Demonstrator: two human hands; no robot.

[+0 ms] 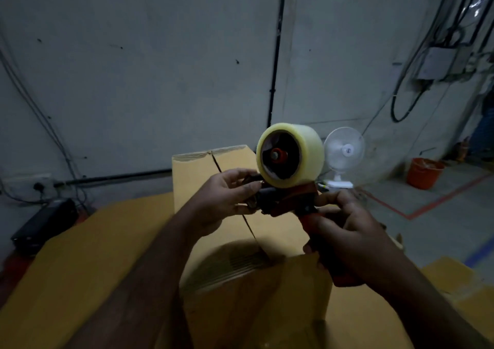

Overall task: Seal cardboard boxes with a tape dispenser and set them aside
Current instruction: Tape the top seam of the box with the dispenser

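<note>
While both hands hold it up, the tape dispenser (288, 201) hangs in the air above the cardboard box (197, 180), touching nothing below. The right hand (347, 231) is wrapped tight round the red handle. The left hand (227, 196) curls its fingers onto the dark front end; whether it also pinches loose tape, I cannot tell. The box's far edge lies near the wall (133, 68), and its near edge is close below the forearms. Flat cardboard (93, 255) spreads out past the box on the left and right. Open floor lies to the right, crossed by a red line (441, 201).

There is one dispenser, one clear tape roll (290, 156), one box, one white fan (344, 151), one orange bucket (423, 173) and one black case (45, 224).

The dispenser's long axis runs left to right, with the front end to the left and the handle slanting down to the right. The roll stands above the frame, its open core facing the camera. The box's top seam (248, 228) runs away from the person, crosswise under the dispenser.
</note>
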